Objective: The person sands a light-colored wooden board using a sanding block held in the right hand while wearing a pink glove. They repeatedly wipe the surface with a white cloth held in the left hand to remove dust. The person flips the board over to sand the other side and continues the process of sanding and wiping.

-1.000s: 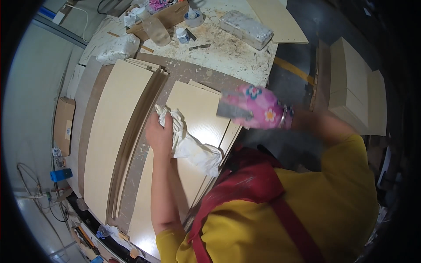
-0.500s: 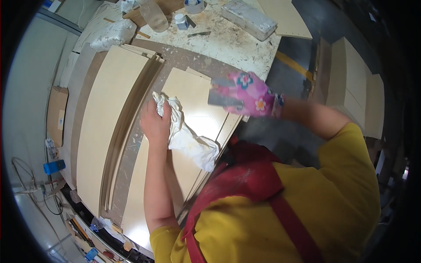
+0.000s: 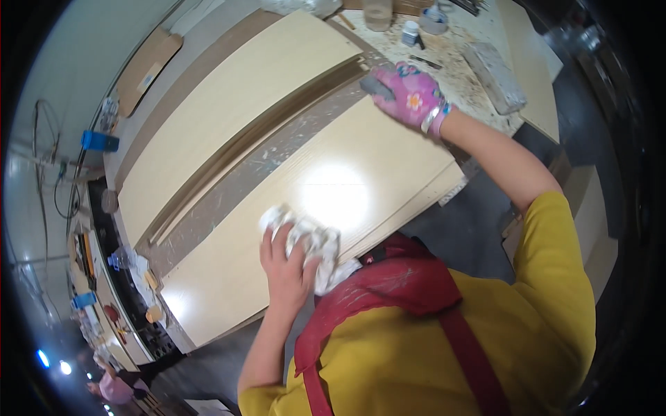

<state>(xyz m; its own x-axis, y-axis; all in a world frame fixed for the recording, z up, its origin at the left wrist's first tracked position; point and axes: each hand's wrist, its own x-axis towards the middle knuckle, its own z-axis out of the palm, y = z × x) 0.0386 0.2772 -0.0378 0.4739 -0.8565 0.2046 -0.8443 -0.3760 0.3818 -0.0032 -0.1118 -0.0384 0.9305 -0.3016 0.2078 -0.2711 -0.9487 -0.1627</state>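
A pale, wood-coloured panel (image 3: 263,201) lies on top of a small stack, with a bright glare at its middle. Near its front edge my bare left hand (image 3: 286,270) presses a crumpled white cloth (image 3: 322,244) against the surface, fingers curled over it. My right hand (image 3: 413,100), in a pink flowered glove, is closed at the panel's far end. A grey patch (image 3: 377,87) shows at its fingers; whether this is the glove's coating or a held pad I cannot tell.
A second stack of curved panels (image 3: 236,118) lies farther left. Behind my right hand, the stained worktop (image 3: 451,83) holds a small white bottle (image 3: 410,32), a roll of tape (image 3: 434,21) and a wrapped block (image 3: 496,78). A person (image 3: 114,387) is at the far lower left.
The view has turned, so the panels lie more slantwise. My left hand and the cloth have moved toward the panel's front edge. My right hand has gone from above the panel to its far end.
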